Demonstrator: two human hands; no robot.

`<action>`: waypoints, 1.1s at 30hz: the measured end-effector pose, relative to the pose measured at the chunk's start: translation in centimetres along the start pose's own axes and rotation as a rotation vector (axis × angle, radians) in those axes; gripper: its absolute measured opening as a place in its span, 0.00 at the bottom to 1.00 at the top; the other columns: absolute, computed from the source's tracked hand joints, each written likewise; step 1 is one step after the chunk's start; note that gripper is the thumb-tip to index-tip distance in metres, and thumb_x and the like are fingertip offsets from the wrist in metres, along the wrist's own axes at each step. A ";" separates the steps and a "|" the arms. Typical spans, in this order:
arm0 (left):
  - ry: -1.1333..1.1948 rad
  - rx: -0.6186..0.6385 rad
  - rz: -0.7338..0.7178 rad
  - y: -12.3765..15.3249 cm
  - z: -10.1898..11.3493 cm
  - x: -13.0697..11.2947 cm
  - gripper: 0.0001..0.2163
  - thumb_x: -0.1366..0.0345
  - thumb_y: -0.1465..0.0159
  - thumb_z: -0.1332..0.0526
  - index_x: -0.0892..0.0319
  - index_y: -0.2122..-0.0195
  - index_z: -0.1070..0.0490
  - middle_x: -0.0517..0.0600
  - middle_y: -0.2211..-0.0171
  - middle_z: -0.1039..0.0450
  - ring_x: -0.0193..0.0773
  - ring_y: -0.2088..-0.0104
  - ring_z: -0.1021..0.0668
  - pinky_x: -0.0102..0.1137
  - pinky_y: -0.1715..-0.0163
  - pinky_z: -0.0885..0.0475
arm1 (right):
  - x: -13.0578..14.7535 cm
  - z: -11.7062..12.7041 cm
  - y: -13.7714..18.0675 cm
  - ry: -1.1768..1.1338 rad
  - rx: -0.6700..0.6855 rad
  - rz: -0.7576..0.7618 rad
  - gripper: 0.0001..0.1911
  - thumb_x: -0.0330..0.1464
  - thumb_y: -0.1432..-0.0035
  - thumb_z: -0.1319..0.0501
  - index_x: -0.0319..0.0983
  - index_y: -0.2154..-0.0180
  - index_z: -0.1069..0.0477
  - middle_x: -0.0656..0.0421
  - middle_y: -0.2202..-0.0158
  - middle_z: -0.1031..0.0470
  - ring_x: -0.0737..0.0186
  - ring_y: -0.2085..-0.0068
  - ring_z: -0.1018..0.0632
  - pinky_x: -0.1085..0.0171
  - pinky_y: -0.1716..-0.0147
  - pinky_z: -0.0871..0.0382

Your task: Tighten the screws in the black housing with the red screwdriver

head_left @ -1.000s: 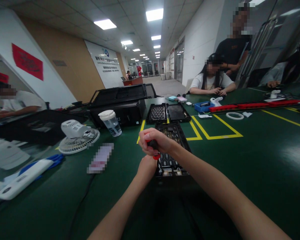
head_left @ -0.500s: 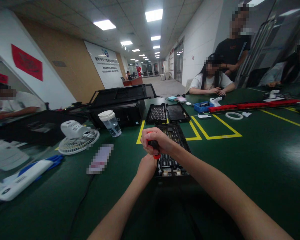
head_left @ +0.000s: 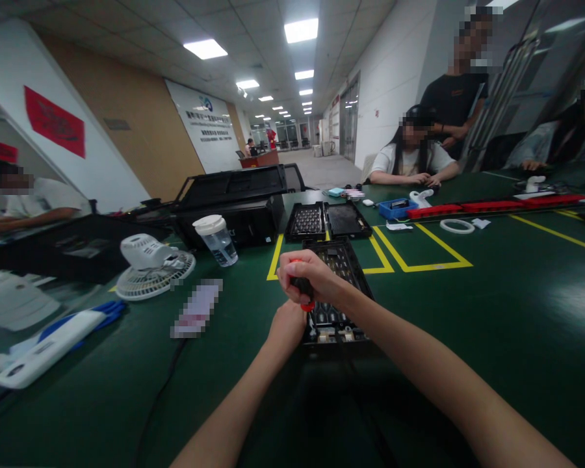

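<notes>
My right hand point(head_left: 307, 276) is wrapped in a fist around a screwdriver handle point(head_left: 303, 290), black with a red collar, held upright over the near left corner of a black tray of small parts point(head_left: 338, 296). My left hand point(head_left: 286, 325) sits just below it, closed near the lower end of the screwdriver; what its fingers hold is hidden. The tray lies on the green table point(head_left: 468, 312) straight ahead of me.
Two more black trays point(head_left: 326, 221) lie behind, inside yellow floor-tape lines. A clear cup with a white lid point(head_left: 216, 240), a small white fan point(head_left: 151, 265), a black case point(head_left: 234, 201) and white-blue devices point(head_left: 49, 344) stand at left. Other people sit or stand around the table.
My right hand has shifted slightly right on the screwdriver handle; otherwise both hands stay in place over the tray.
</notes>
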State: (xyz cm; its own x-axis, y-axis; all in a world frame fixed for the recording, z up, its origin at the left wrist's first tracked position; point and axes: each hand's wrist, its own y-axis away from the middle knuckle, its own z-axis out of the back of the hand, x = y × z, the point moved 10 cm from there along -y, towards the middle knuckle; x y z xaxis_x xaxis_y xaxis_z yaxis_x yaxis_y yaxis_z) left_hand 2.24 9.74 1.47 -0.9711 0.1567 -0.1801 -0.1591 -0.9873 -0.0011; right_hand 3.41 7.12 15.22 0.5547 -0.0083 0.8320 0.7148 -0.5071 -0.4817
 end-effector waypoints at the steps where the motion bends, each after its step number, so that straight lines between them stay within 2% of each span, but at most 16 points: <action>1: 0.010 -0.004 0.003 0.1 0.1 0.0 0.14 0.70 0.39 0.56 0.61 0.57 0.34 0.54 0.62 0.30 0.38 0.62 0.27 0.28 0.65 0.35 | 0.0 -0.2 0.0 -0.009 0.019 -0.009 0.10 0.31 0.47 0.47 0.33 0.78 0.38 0.66 0.87 0.38 0.76 0.90 0.40 0.76 0.92 0.49; 8: 0.037 -0.044 0.054 0.4 1.1 0.0 0.15 0.71 0.40 0.54 0.57 0.55 0.35 0.53 0.60 0.30 0.42 0.54 0.31 0.30 0.58 0.36 | -0.5 -2.2 0.3 -0.145 0.233 -0.100 0.10 0.31 0.49 0.46 0.33 0.79 0.37 0.66 0.86 0.38 0.76 0.90 0.40 0.75 0.91 0.48; 16: 0.057 0.019 -0.032 0.0 0.7 -0.4 0.13 0.70 0.40 0.51 0.56 0.57 0.32 0.51 0.60 0.30 0.38 0.58 0.28 0.28 0.61 0.35 | -0.7 -3.0 0.9 -0.296 0.426 -0.133 0.11 0.32 0.52 0.44 0.32 0.80 0.36 0.65 0.87 0.39 0.76 0.90 0.41 0.74 0.91 0.48; 20: 0.036 -0.008 -0.033 0.0 0.2 -0.1 0.14 0.70 0.39 0.54 0.58 0.55 0.35 0.53 0.59 0.31 0.39 0.58 0.28 0.30 0.60 0.36 | -0.8 -2.1 0.3 -0.279 0.353 -0.117 0.11 0.33 0.51 0.45 0.32 0.79 0.36 0.66 0.87 0.39 0.77 0.91 0.42 0.75 0.92 0.49; 24: -0.025 -0.042 -0.015 -0.1 -0.1 0.2 0.13 0.69 0.37 0.58 0.59 0.61 0.34 0.52 0.65 0.30 0.38 0.64 0.27 0.29 0.66 0.35 | -0.4 -0.6 -0.2 -0.251 0.230 -0.084 0.10 0.33 0.50 0.46 0.33 0.79 0.37 0.66 0.87 0.40 0.77 0.90 0.42 0.76 0.92 0.50; 27: -0.041 -0.061 -0.027 -0.1 0.0 0.1 0.14 0.68 0.37 0.59 0.60 0.62 0.35 0.52 0.66 0.30 0.37 0.65 0.27 0.29 0.67 0.35 | -0.3 0.0 -0.3 -0.222 0.173 -0.074 0.10 0.32 0.51 0.47 0.33 0.79 0.38 0.67 0.88 0.40 0.76 0.90 0.42 0.76 0.92 0.50; 33: -0.034 -0.004 -0.017 0.0 -0.4 0.2 0.12 0.70 0.38 0.57 0.59 0.63 0.34 0.52 0.66 0.30 0.37 0.66 0.26 0.29 0.67 0.35 | -0.4 -0.1 -0.2 -0.154 0.121 -0.068 0.10 0.32 0.50 0.47 0.34 0.79 0.38 0.67 0.87 0.39 0.77 0.90 0.42 0.76 0.93 0.50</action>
State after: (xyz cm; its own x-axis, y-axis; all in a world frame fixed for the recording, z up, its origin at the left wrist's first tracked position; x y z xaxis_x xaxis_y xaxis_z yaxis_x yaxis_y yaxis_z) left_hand 2.11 9.80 1.02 -0.9737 0.1745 -0.1466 -0.1752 -0.9845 -0.0076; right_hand 2.98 7.12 14.99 0.5555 0.1585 0.8163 0.7934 -0.3947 -0.4633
